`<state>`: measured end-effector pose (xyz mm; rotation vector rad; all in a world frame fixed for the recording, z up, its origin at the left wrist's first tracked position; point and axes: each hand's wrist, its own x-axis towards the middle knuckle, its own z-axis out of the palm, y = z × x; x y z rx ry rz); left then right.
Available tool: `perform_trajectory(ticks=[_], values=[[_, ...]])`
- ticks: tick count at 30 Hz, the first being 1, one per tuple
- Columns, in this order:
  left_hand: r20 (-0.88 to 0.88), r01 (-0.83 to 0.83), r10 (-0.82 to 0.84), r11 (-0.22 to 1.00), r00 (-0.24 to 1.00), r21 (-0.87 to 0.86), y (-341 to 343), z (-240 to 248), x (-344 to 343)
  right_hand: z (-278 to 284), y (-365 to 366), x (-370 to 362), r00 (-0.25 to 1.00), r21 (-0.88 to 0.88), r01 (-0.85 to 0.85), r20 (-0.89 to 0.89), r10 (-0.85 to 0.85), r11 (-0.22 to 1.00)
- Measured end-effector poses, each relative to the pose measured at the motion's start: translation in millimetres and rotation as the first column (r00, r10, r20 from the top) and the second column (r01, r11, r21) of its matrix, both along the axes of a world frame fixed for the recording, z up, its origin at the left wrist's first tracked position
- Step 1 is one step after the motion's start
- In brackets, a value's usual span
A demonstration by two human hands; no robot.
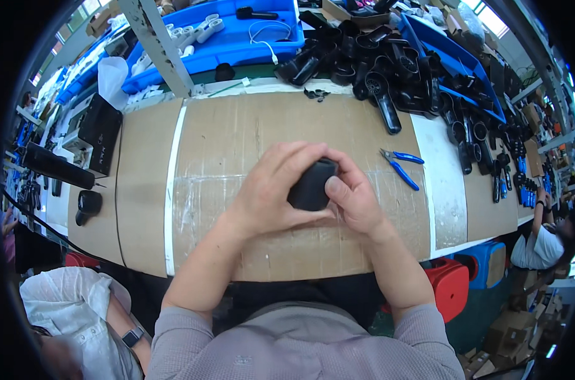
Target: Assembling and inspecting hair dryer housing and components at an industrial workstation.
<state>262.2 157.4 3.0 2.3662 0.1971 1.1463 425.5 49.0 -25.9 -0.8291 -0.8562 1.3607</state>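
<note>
Over the middle of the cardboard-covered bench point(224, 136), my two hands close round a rounded black plastic part point(313, 187). My left hand point(268, 187) wraps it from the left, its fingers over the top. My right hand point(357, 199) grips the right side, the thumb pressed on the black surface. The fingers hide much of the part, so its exact kind does not show. To the right of my hands lie blue-handled cutting pliers point(403, 166), their jaws apart. Small black scraps point(316, 94) lie at the far edge of the cardboard.
Black plastic housings with handles point(382, 82) are heaped at the far right. A blue tray point(236, 44) with white parts stands at the back, beside a metal post point(157, 47). An electric screwdriver point(59, 166) hangs at left, near a black box point(94, 133). A co-worker sits at lower left.
</note>
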Motion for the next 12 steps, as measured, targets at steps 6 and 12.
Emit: perform_trajectory(ticks=[6,12], values=[[0.055,0.127,-0.122,0.985,0.991,-0.117,0,-7,0,6,-19,-19,0.990,-0.120,0.083,-0.104,-0.096,0.989],[-0.105,0.285,-0.286,0.958,0.952,-0.023,2,-23,-9,33,-26,13,0.971,-0.273,-0.189,0.093,0.221,0.943]])
